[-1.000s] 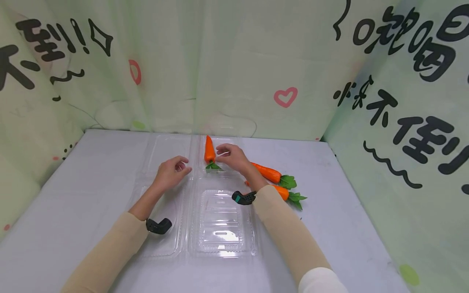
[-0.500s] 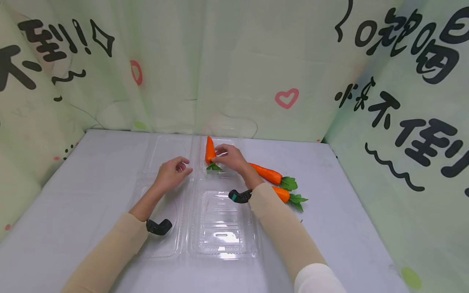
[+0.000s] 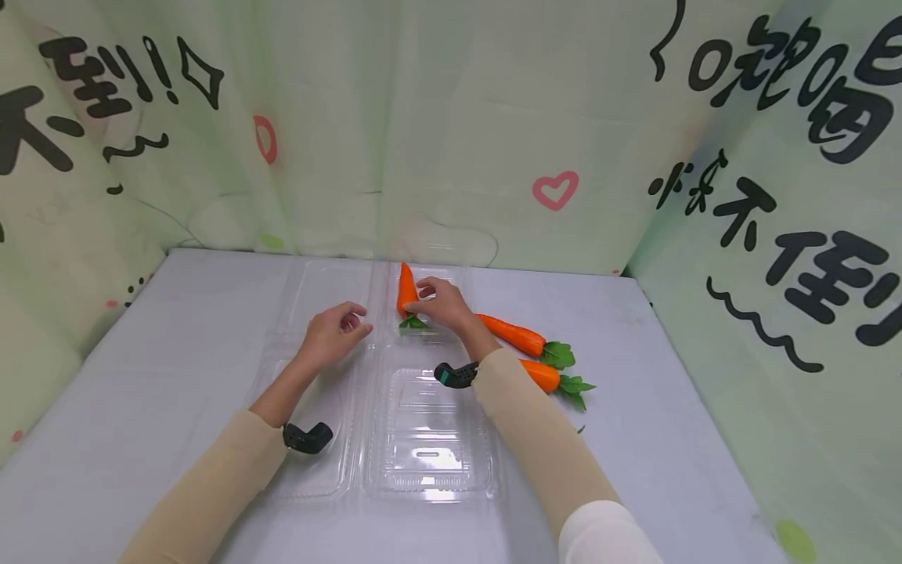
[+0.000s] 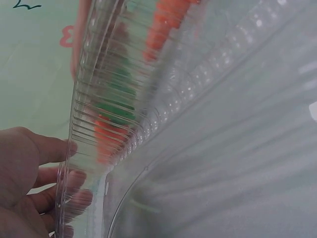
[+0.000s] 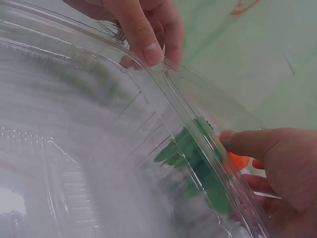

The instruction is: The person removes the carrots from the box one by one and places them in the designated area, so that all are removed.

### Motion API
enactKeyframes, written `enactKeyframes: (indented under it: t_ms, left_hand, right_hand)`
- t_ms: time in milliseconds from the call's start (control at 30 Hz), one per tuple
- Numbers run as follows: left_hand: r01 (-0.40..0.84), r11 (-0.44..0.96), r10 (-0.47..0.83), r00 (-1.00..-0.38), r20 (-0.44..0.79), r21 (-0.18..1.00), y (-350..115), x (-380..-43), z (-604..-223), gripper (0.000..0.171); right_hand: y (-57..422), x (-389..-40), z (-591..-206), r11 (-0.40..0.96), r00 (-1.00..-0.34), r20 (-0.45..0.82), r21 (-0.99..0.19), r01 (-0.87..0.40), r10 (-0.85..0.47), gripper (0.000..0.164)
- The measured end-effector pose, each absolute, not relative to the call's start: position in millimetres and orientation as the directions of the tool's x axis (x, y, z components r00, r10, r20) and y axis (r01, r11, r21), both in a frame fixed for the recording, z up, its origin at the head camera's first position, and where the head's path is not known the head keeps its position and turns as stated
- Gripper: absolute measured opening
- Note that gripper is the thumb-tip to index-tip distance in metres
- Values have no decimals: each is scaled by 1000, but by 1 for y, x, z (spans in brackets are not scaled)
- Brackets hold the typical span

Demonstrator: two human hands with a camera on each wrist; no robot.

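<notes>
An orange carrot, tip away and green leaves nearest, lies in the far right part of the clear plastic containers. Just right of it is my right hand, thumb at the carrot's leafy end and fingers loosely bent. In the right wrist view, thumb and fingers stand apart, with orange showing between. Over the containers' left half, my left hand has loosely curled fingers and nothing visible between them. In the left wrist view, clear plastic partly covers its fingertips; contact is unclear.
To the right lie two more carrots with green leaves, partly behind my right forearm. Underneath is a white tabletop. Pale green curtains with printed characters enclose the back and sides.
My right hand has edged left, and its thumb now overlaps the carrot's leafy end. The carrot tilts slightly. My left hand stays nearly still; the head view shifts slightly.
</notes>
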State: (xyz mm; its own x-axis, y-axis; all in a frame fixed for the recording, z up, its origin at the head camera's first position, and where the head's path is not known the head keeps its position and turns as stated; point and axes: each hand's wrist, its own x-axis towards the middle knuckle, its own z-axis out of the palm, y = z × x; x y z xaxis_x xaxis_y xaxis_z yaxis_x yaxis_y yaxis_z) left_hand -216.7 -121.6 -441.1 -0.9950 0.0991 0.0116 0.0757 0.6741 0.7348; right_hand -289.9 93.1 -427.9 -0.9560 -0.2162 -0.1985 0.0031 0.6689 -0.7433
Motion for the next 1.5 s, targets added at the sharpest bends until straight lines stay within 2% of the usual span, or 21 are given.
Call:
enactKeyframes:
  t_ms: [267,567,1500]
  left_hand:
    - [70,672,98,-995,5,738,-122,-216,-440,37]
    - [69,676,95,-995,7,734,-122,-215,-439,36]
    - [88,677,97,-995,30,731,-122,-216,-440,36]
  right_hand:
    - [89,-295,-431,674,-953,-240,-736,53,-186,60]
    - [83,-298,-432,695,-948,-255,-717,52,-192,62]
    - [85,-298,-427,711,-942,-266,-702,44,-205,52]
